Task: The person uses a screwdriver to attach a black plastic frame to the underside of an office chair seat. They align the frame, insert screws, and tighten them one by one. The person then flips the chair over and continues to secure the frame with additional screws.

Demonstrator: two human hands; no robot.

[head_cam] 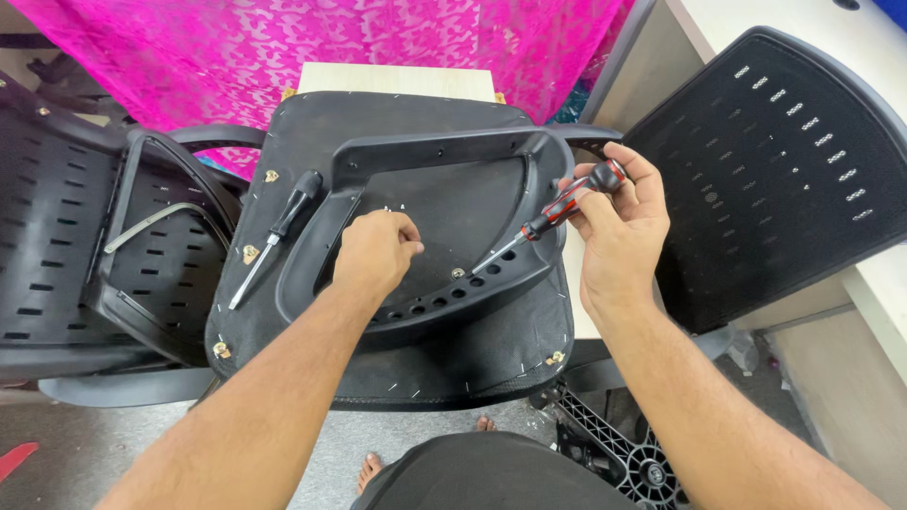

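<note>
An upturned black chair seat (491,349) lies in front of me with a black plastic armrest frame (435,151) resting on it. My right hand (619,231) grips a red-and-black screwdriver (557,212) whose tip points down at a screw (458,273) in the frame's lower bar. My left hand (376,253) is closed with its fingertips pinched over the seat just left of that screw; whether it holds anything is hidden. A second black-handled screwdriver (274,236) lies loose on the left side of the seat.
A perforated black chair back (775,170) leans at the right against a pale desk (883,293). Another black chair part with an armrest (85,236) sits at the left. Pink patterned cloth (312,42) hangs behind. A black star base (633,463) lies on the floor.
</note>
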